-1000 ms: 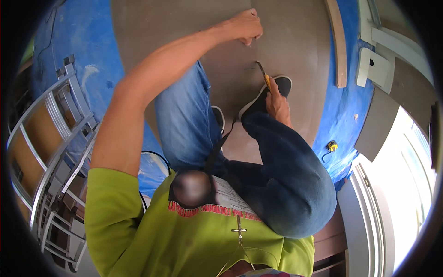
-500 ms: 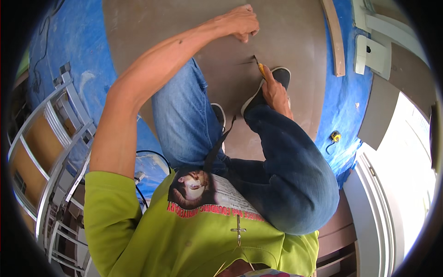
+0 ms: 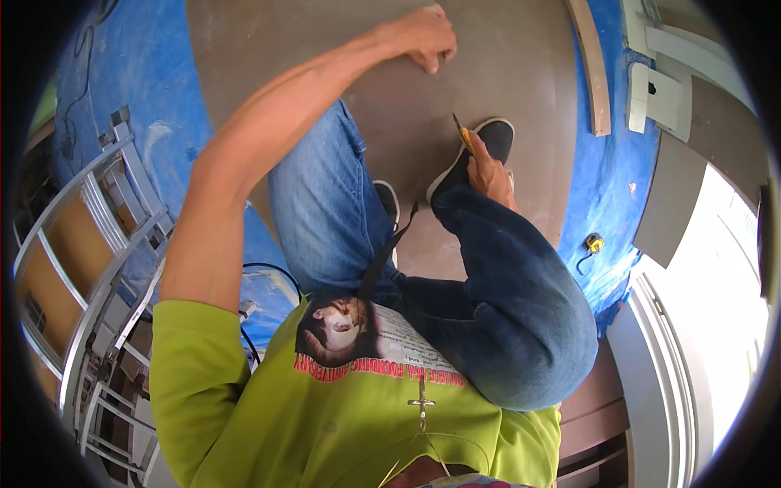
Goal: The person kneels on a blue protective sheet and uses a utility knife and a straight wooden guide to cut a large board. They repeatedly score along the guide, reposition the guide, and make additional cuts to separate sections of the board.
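Note:
A utility knife (image 3: 465,139) with a yellow handle and a thin dark blade is held in my right hand (image 3: 488,175), beside my right shoe. The blade points away from me over a large brown-grey sheet (image 3: 504,65), on which both my feet rest. Farther off, my left hand (image 3: 425,37) is closed with curled fingers above the sheet, the arm stretched across my left knee. Whatever it may hold is hidden or too small to name.
A wooden strip (image 3: 592,73) lies along the sheet's right edge. Blue covering (image 3: 606,203) spreads on both sides, with a yellow tape measure (image 3: 595,242) on the right. A metal ladder (image 3: 98,211) lies at the left, near a dark cable (image 3: 272,267).
My right hand and the knife have drawn back slightly toward me, and the blade has moved a little right. The left hand stays closed in nearly the same spot.

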Demonstrator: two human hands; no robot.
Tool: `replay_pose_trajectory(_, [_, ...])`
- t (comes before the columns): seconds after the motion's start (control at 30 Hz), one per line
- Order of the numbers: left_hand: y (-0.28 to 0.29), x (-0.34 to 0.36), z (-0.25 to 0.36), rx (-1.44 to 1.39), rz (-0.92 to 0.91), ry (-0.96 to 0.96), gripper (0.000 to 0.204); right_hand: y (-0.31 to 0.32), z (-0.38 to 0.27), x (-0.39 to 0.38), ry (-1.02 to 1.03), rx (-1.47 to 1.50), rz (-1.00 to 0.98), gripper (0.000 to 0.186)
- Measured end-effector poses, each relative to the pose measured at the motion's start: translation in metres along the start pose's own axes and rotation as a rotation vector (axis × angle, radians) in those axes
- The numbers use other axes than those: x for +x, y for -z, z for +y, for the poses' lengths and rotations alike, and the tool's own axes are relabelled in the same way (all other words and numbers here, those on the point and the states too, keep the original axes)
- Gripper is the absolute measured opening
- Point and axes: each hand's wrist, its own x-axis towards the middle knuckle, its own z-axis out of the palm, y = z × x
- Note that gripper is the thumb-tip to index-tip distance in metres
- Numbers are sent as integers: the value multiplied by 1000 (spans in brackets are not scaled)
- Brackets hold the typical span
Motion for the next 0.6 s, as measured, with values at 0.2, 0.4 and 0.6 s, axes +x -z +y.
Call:
replay_pose_trajectory(0.2, [20, -59, -15, 17, 39, 159, 34, 14, -6, -12, -74, 83, 25, 53])
replay_pose_trajectory(0.4, [-1, -74, -14, 166, 135, 49, 27, 35, 40, 17, 300, 206, 340, 46])
replay_pose_trajectory(0.6, [41, -84, 13, 72, -51, 178, 19, 70, -55, 109, 300, 788, 117, 15])
